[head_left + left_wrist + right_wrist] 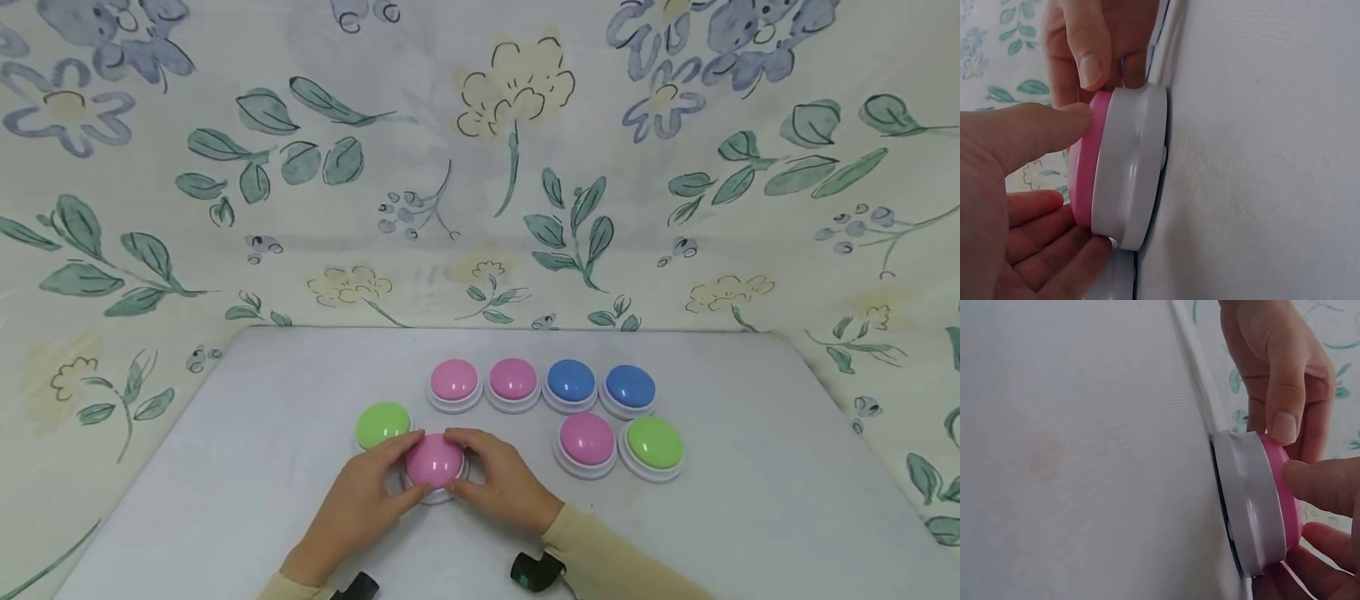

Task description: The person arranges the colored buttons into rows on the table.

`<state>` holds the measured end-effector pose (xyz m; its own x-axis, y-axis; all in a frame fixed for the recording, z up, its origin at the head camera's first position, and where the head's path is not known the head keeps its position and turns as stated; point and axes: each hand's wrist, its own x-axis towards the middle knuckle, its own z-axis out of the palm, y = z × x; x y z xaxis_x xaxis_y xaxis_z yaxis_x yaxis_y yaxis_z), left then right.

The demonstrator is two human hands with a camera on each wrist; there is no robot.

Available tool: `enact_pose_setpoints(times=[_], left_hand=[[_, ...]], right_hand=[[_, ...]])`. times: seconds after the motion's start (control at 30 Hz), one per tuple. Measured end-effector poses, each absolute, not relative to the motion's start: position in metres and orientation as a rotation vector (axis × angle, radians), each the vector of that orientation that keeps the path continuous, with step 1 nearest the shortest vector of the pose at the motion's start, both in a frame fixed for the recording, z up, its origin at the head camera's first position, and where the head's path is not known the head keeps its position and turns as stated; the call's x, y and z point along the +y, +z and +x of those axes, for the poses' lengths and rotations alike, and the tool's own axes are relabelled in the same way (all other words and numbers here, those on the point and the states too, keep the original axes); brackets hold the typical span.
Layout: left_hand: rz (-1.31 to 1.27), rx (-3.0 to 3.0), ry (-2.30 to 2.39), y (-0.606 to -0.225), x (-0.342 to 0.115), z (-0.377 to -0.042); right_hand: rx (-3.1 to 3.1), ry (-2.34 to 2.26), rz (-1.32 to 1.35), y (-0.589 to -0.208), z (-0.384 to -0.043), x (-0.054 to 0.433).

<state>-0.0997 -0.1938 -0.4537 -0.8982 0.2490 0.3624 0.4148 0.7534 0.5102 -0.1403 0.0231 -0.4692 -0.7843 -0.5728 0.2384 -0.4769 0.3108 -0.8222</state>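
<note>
Between my two hands is a pink push button [433, 461] with a domed top and a white round base. My left hand [358, 498] grips its left side, thumb at the near edge and fingers at the far edge. From the other side my right hand [504, 482] holds it the same way. In the left wrist view the white base [1129, 165] sits right at the table surface, with a dark underside edge showing. A green push button [382, 423] stands just behind the left fingers, partly covered by them.
Behind stands a row of two pink buttons [453, 382] and two blue buttons [571, 382]. To the right, another pink button [587, 440] sits beside a green button [655, 443]. The white table [750, 500] meets a flower-patterned cloth [450, 233] at its back edge.
</note>
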Motion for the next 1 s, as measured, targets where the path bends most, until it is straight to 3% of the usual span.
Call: enact_pose_setpoints(times=[0.43,1.0], left_hand=[[-0.620,-2.707,-0.770,-0.4567,-0.2002,-0.1022],[-0.652,-2.699,-0.729,-0.4564,-0.1980,-0.1025]], right_hand=[[2.421,-1.528,-0.888,-0.4719,-0.1398,0.0212],[2.492,-1.551,-0.964,-0.4736,-0.1390,0.0208]])
